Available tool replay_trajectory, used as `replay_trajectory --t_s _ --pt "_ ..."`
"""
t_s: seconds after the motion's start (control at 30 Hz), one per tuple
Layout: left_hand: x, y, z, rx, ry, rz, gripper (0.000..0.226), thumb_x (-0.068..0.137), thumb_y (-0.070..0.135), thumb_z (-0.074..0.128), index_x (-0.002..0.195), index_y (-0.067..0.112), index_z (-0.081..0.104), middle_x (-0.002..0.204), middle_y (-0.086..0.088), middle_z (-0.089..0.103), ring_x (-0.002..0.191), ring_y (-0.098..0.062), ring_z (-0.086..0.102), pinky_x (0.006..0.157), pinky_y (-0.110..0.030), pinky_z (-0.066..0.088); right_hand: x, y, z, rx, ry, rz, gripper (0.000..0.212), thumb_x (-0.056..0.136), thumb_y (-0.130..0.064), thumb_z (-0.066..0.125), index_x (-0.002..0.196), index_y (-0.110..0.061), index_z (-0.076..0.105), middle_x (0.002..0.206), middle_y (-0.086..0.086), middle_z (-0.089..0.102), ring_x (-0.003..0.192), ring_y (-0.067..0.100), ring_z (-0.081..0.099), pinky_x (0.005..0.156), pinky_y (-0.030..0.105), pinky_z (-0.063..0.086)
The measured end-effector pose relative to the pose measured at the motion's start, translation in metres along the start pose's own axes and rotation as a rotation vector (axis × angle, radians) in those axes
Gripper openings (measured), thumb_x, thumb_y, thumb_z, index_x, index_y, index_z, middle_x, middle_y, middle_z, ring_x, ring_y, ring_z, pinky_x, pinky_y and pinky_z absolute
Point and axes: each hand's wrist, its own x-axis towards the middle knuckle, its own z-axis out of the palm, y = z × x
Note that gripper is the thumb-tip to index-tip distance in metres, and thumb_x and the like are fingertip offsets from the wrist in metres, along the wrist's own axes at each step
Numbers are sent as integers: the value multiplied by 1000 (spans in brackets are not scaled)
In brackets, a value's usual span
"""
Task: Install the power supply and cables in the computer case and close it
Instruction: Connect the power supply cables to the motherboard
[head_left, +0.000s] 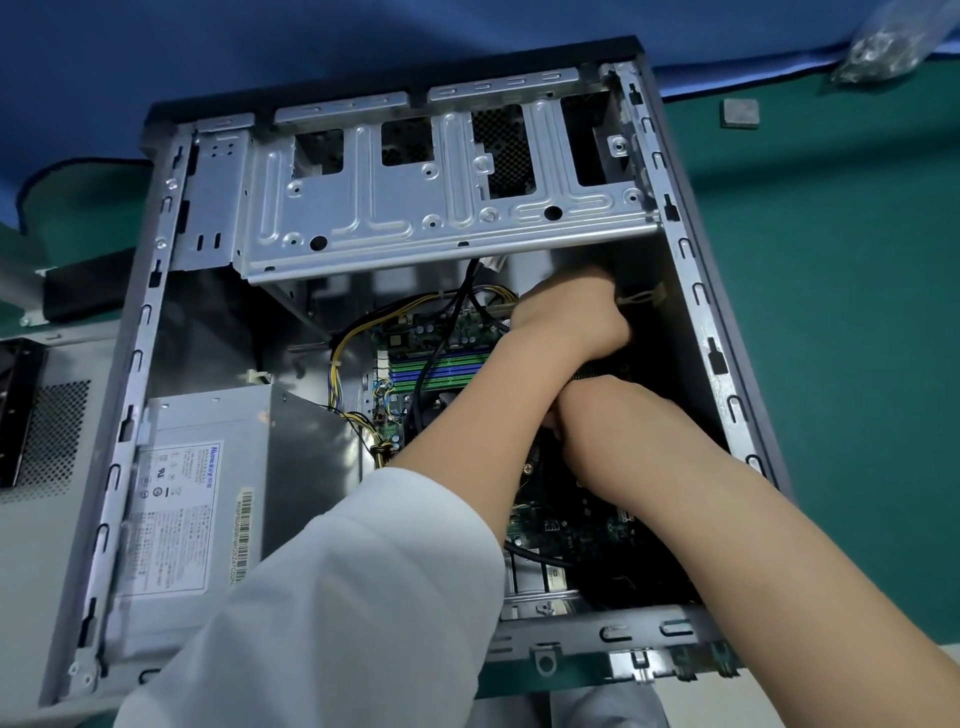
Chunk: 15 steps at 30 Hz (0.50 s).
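The open computer case (150, 322) lies on its side. The grey power supply (208, 499) sits in its lower left corner, and yellow and black cables (363, 327) run from it over the motherboard (441, 364). My left hand (569, 319), on a white-sleeved arm, reaches deep into the upper right of the case. Its fingers are curled round a cable with a pale connector (641, 300). My right hand (597, 421) is lower, over the dark part of the board. Its fingers are tucked under my left forearm and mostly hidden.
The metal drive cage (441, 202) spans the top of the case, just above my left hand. A grey side panel (47, 467) with a mesh vent lies left of the case. A bag of screws (878, 47) and a small grey pad (740, 111) lie on the green mat (841, 312).
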Motion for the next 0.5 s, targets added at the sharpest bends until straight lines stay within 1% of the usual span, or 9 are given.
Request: replay_trajectory --t_s 0.07,0.1,0.17,0.23,0.27,0.37,0.43,0.5 --pt "0 0 0 -6 -6 -1 25 80 29 62 64 18 46 70 2 51 64 -15 51 53 -23 36 1 0 0 -10 -15 8 15 91 -10 48 98 -16 59 88 2 58 69 20 41 63 29 35" --pt "0 0 0 -1 -1 7 27 80 31 62 63 17 46 70 2 50 64 -15 51 53 -23 36 1 -1 0 -8 -19 10 14 91 -9 48 97 -17 58 90 2 58 69 20 41 63 29 35" --pt "-3 2 1 24 23 35 32 78 36 64 62 18 43 68 4 48 60 -12 47 51 -23 34 1 -1 -1 1 -29 14 13 90 -8 48 89 -20 53 85 2 55 68 20 41 63 29 34" --pt "-6 3 3 64 56 81 39 76 40 68 60 18 39 67 5 44 58 -12 44 50 -23 31 0 -2 -1 2 -53 28 13 89 -7 48 84 -20 50 91 2 56 73 23 46 66 29 35" --pt "-7 3 3 81 70 104 41 75 42 69 60 19 39 67 5 44 59 -14 45 51 -24 31 0 -2 -1 2 -60 31 14 89 -7 48 84 -19 49 91 0 55 75 24 48 66 29 35" --pt "-8 3 4 133 102 154 40 73 44 70 63 19 41 70 3 45 67 -22 51 57 -25 36 -1 -2 0 7 -38 15 17 89 -5 47 80 -19 43 84 -6 47 70 22 40 66 29 35" --pt "-9 3 4 167 129 183 39 73 45 70 63 20 41 72 1 48 68 -23 52 58 -25 36 -2 -1 0 -1 -35 4 14 89 -4 46 84 -18 47 84 -5 47 71 21 40 65 30 34" --pt "-11 3 5 188 154 211 37 71 45 70 63 20 44 71 2 48 68 -23 53 58 -25 35 -1 -1 0 -9 -46 2 14 89 -3 46 91 -15 53 76 -3 46 69 20 39 65 30 34"
